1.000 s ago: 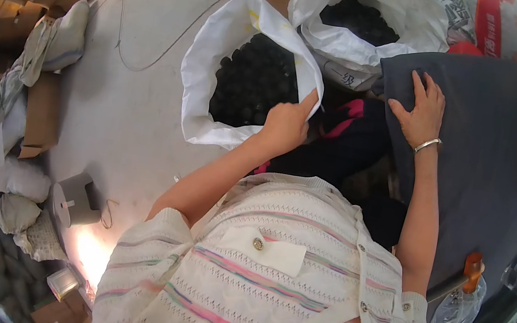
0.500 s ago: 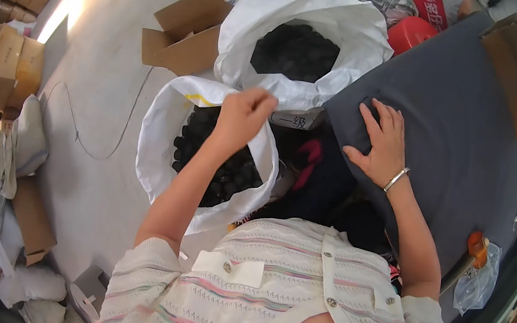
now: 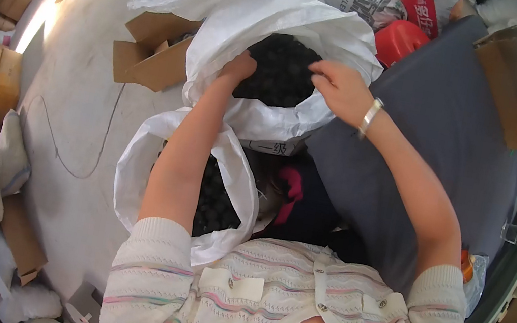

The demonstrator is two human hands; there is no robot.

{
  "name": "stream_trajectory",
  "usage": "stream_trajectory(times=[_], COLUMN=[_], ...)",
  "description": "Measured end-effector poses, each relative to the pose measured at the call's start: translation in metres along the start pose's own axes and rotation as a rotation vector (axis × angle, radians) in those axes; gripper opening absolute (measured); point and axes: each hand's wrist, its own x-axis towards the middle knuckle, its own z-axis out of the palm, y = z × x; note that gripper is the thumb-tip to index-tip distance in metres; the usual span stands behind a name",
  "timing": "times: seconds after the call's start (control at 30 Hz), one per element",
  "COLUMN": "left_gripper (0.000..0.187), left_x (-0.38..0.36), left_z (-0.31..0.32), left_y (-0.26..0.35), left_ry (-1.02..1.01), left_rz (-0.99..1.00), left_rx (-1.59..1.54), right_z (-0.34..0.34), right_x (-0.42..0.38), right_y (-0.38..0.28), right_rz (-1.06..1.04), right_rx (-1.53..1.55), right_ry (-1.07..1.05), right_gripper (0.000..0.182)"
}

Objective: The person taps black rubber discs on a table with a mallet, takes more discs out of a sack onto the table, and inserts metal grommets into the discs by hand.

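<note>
My left hand [image 3: 240,67] reaches over the left rim of the far white sack [image 3: 221,39], at the edge of the dark round pieces [image 3: 280,73] inside; its fingertips are hidden. Over the right side of the same opening is my right hand [image 3: 342,92], fingers bent toward the pieces, a silver bracelet on the wrist. Whether it pinches anything is too blurred to tell. Below my left forearm stands a nearer white sack [image 3: 133,175], holding similar dark pieces [image 3: 217,202].
An open cardboard box [image 3: 161,70] sits left of the far sack. On the right lies a grey padded surface [image 3: 405,145] with a cardboard piece [image 3: 513,88]. A red object [image 3: 398,42] is behind it. A thin cord [image 3: 75,175] lies on the floor.
My left hand has moved from above the near sack to the far sack's opening. My right hand has left the grey surface and come over that opening too. The view has shifted.
</note>
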Motion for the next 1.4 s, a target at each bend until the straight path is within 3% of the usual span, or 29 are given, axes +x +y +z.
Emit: stream_trajectory(times=[0.13, 0.2, 0.23, 0.33, 0.37, 0.4, 0.43, 0.5, 0.57, 0.7, 1.1, 1.4], left_gripper=[0.043, 0.05, 0.054, 0.063, 0.068, 0.07, 0.071, 0.074, 0.072, 0.068, 0.062, 0.058], left_x=[0.03, 0.056, 0.068, 0.036, 0.017, 0.005, -0.003, 0.009, 0.027, 0.036, -0.004, -0.016], left_z=[0.022, 0.044, 0.052, 0.022, 0.009, 0.004, 0.002, 0.013, 0.029, 0.063, 0.06, 0.055], left_y=[-0.019, -0.044, -0.053, 0.001, 0.017, 0.028, 0.037, 0.027, 0.015, -0.021, -0.015, -0.006], left_ry=[0.018, 0.045, 0.063, -0.073, -0.085, -0.11, -0.134, -0.213, -0.178, 0.128, 0.099, 0.018], left_rz=[0.026, 0.047, 0.058, -0.016, 0.106, 0.088, 0.069, 0.048, 0.204, 0.435, 0.279, 0.116], left_rx=[0.019, -0.008, -0.032, -0.143, -0.03, -0.052, -0.074, -0.102, -0.052, 0.021, -0.198, -0.566], right_z=[0.058, 0.076, 0.08, 0.089, 0.089, 0.09, 0.093, 0.102, 0.148, 0.149, 0.159, 0.148], right_x=[0.096, 0.123, 0.132, 0.156, 0.154, 0.153, 0.152, 0.151, 0.16, 0.175, 0.17, 0.149], right_y=[0.066, 0.079, 0.084, 0.096, 0.102, 0.107, 0.117, 0.134, 0.201, 0.195, 0.185, 0.168], right_rz=[0.186, 0.154, 0.097, -0.207, -0.021, 0.146, 0.126, 0.282, 0.206, 0.263, 0.308, 0.336], right_rx=[-0.273, -0.534, -0.658, -0.99, -0.897, -0.792, -0.796, -0.662, -0.607, -0.513, -0.371, -0.099], right_ry=[-0.411, -0.629, -0.733, -1.015, -0.924, -0.81, -0.781, -0.712, -0.558, -0.516, -0.472, -0.382], right_gripper=[0.035, 0.035, 0.035, 0.036, 0.036, 0.037, 0.035, 0.04, 0.043, 0.043, 0.045, 0.046])
